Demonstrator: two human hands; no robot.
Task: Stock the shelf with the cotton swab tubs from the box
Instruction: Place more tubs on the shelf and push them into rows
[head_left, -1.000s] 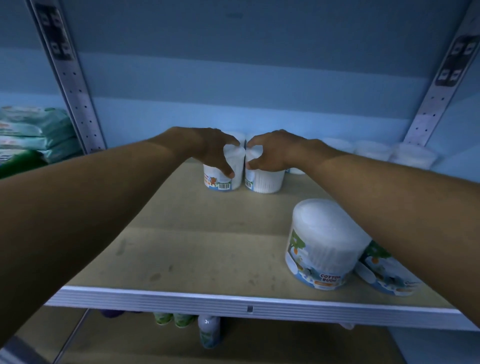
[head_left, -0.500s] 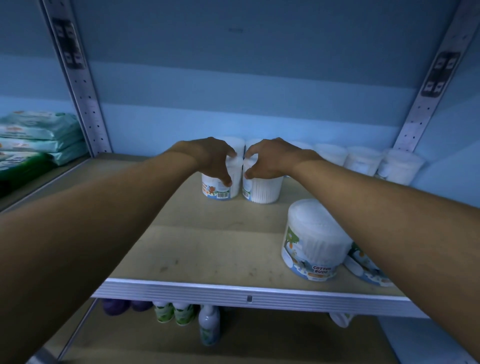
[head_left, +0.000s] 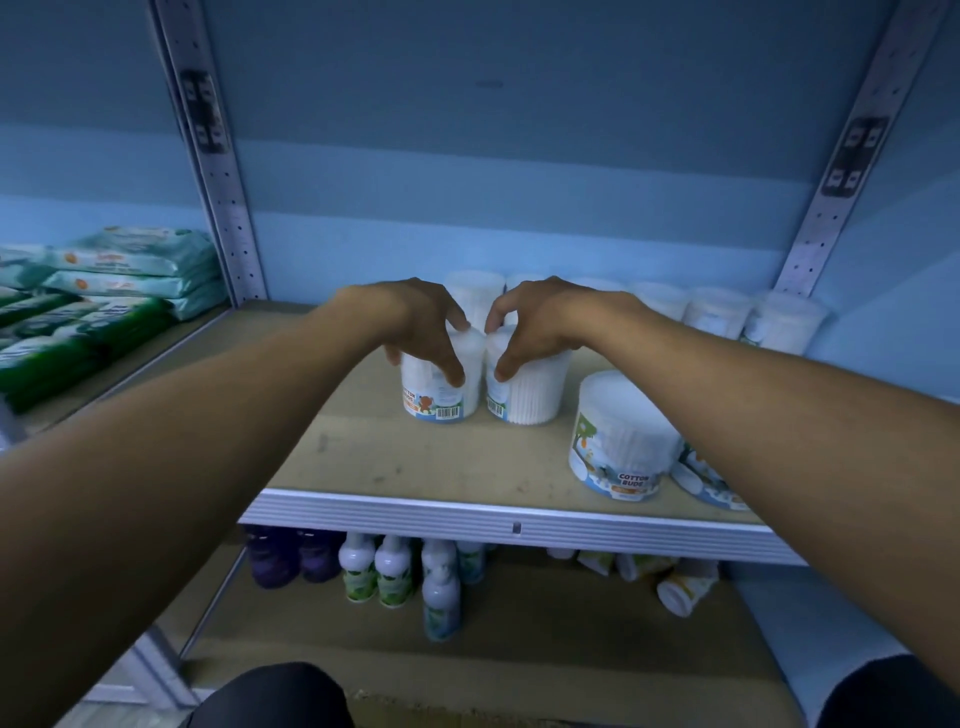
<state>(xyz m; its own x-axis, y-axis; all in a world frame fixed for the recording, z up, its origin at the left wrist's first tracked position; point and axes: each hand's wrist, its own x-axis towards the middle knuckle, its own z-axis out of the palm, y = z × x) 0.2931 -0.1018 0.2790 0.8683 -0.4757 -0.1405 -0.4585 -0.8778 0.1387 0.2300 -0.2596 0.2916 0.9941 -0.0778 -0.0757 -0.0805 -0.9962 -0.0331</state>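
Note:
Two cotton swab tubs stand side by side in the middle of the wooden shelf (head_left: 363, 457). My left hand (head_left: 415, 322) grips the top of the left tub (head_left: 436, 400), which has a bear label and a barcode. My right hand (head_left: 540, 317) grips the top of the right tub (head_left: 530, 395). Both tubs rest upright on the shelf board. A row of several more tubs (head_left: 717, 312) lines the back wall. A larger tub marked COTTON BUDS (head_left: 623, 441) stands at the front right, with another (head_left: 701, 478) tipped beside it under my right forearm. The box is not in view.
Perforated metal uprights (head_left: 218, 182) frame the bay on both sides. Stacked green and white wipe packs (head_left: 104, 291) fill the neighbouring shelf on the left. Bottles (head_left: 395, 571) and tipped containers (head_left: 680, 592) sit on the lower shelf. My knees show at the bottom edge.
My view has pulled back and lowered, showing the lower shelf. Both hands stay on the two tubs, which sit a little nearer the shelf front than before.

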